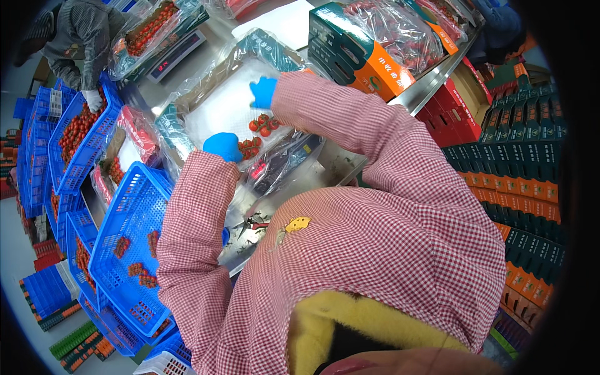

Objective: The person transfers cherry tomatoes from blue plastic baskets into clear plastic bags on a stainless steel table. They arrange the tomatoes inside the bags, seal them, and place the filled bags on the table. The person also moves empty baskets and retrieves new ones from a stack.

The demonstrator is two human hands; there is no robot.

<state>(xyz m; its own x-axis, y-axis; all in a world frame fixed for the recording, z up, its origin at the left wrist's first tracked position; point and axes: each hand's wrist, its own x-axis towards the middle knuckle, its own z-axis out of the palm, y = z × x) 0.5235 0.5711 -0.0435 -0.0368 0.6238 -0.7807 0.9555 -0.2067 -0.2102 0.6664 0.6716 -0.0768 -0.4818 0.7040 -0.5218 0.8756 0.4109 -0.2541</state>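
An open carton [176,126] lined with clear plastic film and a white sheet [220,105] lies before me, on a scale [281,161] with a red display. Two bunches of cherry tomatoes on the vine, one [264,125] beside the other [249,148], rest at its near side. My left hand [222,146], in a blue glove, is at the carton's near left part, right against the lower bunch; its fingers are hidden, so its grip cannot be told. Over the sheet's right part is my right hand [263,92], also blue-gloved, fingers apart, nothing visible in it.
A blue crate [101,253] with a few tomato bunches stands at my left. Red-handled pruning snips [255,225] lie near me among stem scraps. Filled cartons [347,51] stand at the back right. A co-worker's gloved hand [93,100] reaches into another tomato crate [56,145].
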